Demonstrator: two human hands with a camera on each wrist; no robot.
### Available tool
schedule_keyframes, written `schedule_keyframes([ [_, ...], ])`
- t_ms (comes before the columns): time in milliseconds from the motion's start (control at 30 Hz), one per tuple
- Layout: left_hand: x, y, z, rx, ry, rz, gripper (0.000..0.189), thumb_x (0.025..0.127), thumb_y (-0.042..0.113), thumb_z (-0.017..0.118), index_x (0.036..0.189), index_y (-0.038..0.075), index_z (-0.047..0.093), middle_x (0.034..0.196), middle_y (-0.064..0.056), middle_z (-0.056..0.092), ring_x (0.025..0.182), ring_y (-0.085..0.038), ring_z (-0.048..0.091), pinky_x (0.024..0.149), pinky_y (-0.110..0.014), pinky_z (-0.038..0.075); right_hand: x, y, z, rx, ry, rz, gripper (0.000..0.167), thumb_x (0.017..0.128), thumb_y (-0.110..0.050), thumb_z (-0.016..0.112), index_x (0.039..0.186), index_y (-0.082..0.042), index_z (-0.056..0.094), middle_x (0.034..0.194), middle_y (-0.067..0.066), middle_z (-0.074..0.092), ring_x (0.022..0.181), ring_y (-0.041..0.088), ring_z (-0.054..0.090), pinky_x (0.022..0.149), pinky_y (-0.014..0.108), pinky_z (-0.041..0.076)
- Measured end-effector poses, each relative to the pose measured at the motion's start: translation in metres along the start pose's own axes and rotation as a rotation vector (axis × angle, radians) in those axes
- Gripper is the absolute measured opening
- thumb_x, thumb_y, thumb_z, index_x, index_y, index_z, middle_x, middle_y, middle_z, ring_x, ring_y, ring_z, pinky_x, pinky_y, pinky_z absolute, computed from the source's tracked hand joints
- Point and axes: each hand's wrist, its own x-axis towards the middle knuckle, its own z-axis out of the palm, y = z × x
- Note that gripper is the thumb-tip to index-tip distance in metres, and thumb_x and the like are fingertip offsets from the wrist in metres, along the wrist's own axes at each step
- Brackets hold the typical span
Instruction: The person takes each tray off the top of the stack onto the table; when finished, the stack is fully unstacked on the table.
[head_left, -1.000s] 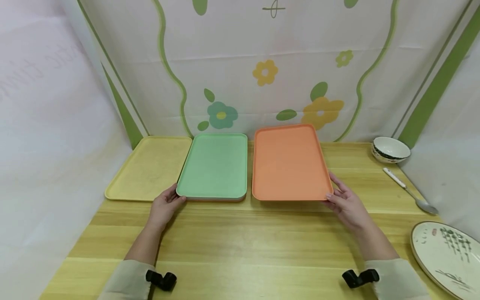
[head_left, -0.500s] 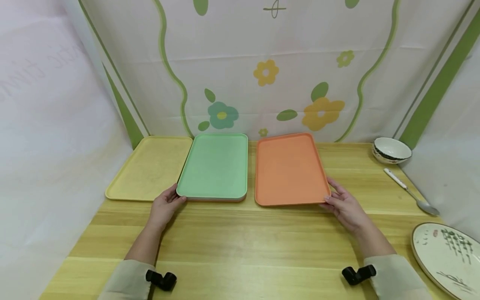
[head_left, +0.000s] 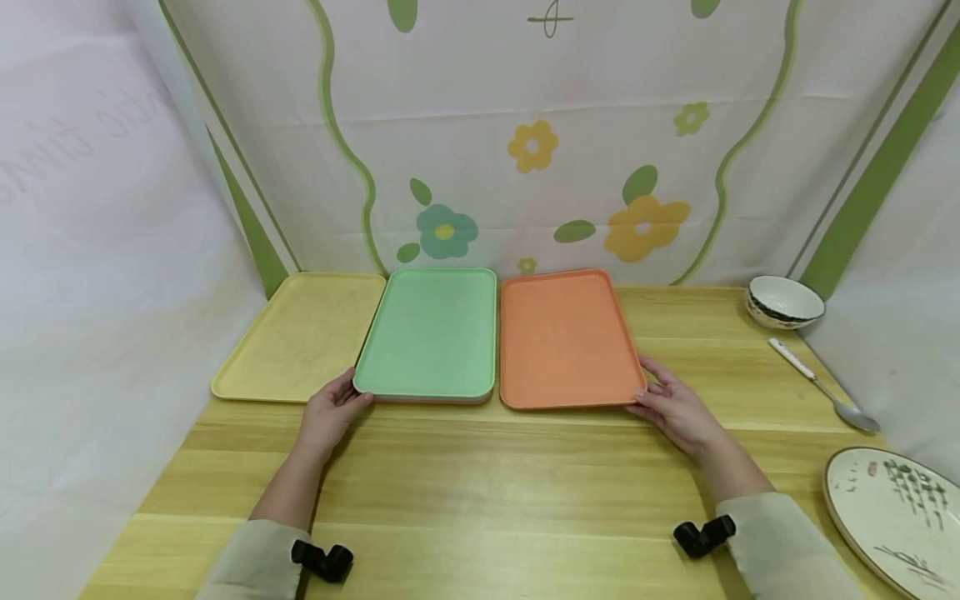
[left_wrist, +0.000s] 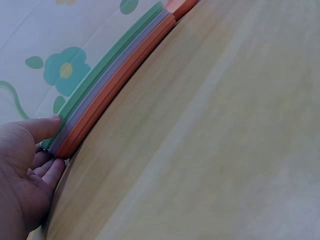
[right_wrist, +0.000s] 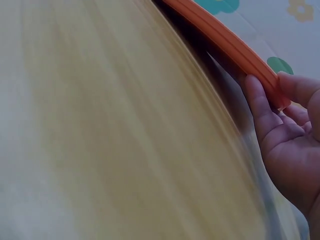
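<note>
My right hand [head_left: 676, 412] pinches the near right corner of an orange tray [head_left: 566, 340], thumb on the rim and fingers underneath. In the right wrist view the orange tray [right_wrist: 235, 45] is tilted, its held corner raised off the table with a dark gap below. Left of it lies a stack topped by a green tray [head_left: 427, 333]. The left wrist view shows a lavender tray [left_wrist: 107, 80] and another orange tray [left_wrist: 112, 86] under the green one. My left hand [head_left: 330, 414] grips the stack's near left corner, thumb against the green edge and fingertips low at the corner.
A yellow tray [head_left: 300, 337] lies flat to the left of the stack. On the right of the wooden table [head_left: 510, 500] are a bowl [head_left: 784, 302], a spoon [head_left: 821, 383] and a patterned oval plate [head_left: 900, 517]. A flowered cloth [head_left: 465, 133] hangs behind.
The orange tray in my right hand has come down toward the table and then shifted left, close beside the green-topped stack. My left hand and the stack have stayed put.
</note>
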Motion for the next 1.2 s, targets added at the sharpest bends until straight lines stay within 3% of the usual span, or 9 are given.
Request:
schedule_keyframes([
  [233,-0.001,0.000,0.000,-0.011,-0.004,-0.004,0.069,0.096,0.006,0.062,0.152,-0.005,0.025,0.155,-0.027,0.031,0.144,-0.034,0.033,0.084,0.003,0.041,0.004,0.003,0.003,-0.162,0.037,0.055,0.081,0.101,-0.007,0.053,0.156,0.001,-0.005,0.120,-0.005,0.062,0.106,0.002,0.064,0.089,0.019,0.055],
  [333,-0.002,0.001,0.000,-0.014,-0.007,-0.011,0.070,0.096,0.007,0.063,0.153,-0.004,0.024,0.156,-0.027,0.030,0.145,-0.033,0.033,0.083,0.004,0.040,0.006,0.003,0.003,-0.244,0.066,0.080,0.079,0.101,-0.011,0.054,0.157,0.000,-0.002,0.135,0.019,0.055,0.106,-0.001,0.063,0.090,0.018,0.054],
  [400,-0.002,0.000,-0.001,-0.014,-0.007,-0.014,0.070,0.096,0.007,0.063,0.153,-0.003,0.024,0.156,-0.026,0.030,0.145,-0.033,0.032,0.083,0.004,0.040,0.007,0.003,0.004,-0.308,0.083,0.091,0.077,0.102,-0.013,0.053,0.157,0.000,0.000,0.144,0.034,0.041,0.105,-0.004,0.061,0.090,0.016,0.054],
  [467,-0.002,0.000,-0.001,-0.010,-0.005,-0.011,0.069,0.096,0.007,0.062,0.153,-0.004,0.025,0.156,-0.026,0.030,0.145,-0.034,0.033,0.084,0.004,0.040,0.008,0.003,0.004,-0.367,0.107,0.106,0.076,0.101,-0.013,0.054,0.156,0.002,0.005,0.148,0.040,0.030,0.102,-0.007,0.060,0.089,0.015,0.053],
  [667,-0.001,-0.002,-0.002,-0.004,0.006,0.000,0.068,0.095,0.007,0.063,0.152,-0.004,0.027,0.155,-0.026,0.033,0.143,-0.033,0.035,0.085,0.003,0.042,0.011,0.000,0.005,-0.578,0.165,0.151,0.072,0.099,-0.019,0.060,0.153,0.006,0.020,0.141,0.036,0.043,0.096,-0.007,0.057,0.083,0.013,0.053],
  [900,-0.001,-0.002,-0.002,0.014,0.005,-0.012,0.067,0.096,0.008,0.063,0.152,-0.003,0.028,0.155,-0.025,0.034,0.143,-0.031,0.036,0.086,0.002,0.042,0.014,-0.003,0.007,-0.786,0.192,0.212,0.071,0.096,-0.024,0.065,0.150,0.006,0.030,0.133,0.026,0.051,0.103,0.018,0.055,0.076,0.018,0.050],
  [1200,0.001,-0.002,-0.001,0.012,0.005,-0.008,0.069,0.095,0.009,0.064,0.152,-0.004,0.027,0.155,-0.026,0.033,0.144,-0.034,0.035,0.085,0.003,0.041,0.016,-0.006,0.008,-0.797,0.177,0.227,0.073,0.097,-0.025,0.063,0.152,0.007,0.026,0.140,0.029,0.045,0.114,0.029,0.053,0.077,0.019,0.052],
])
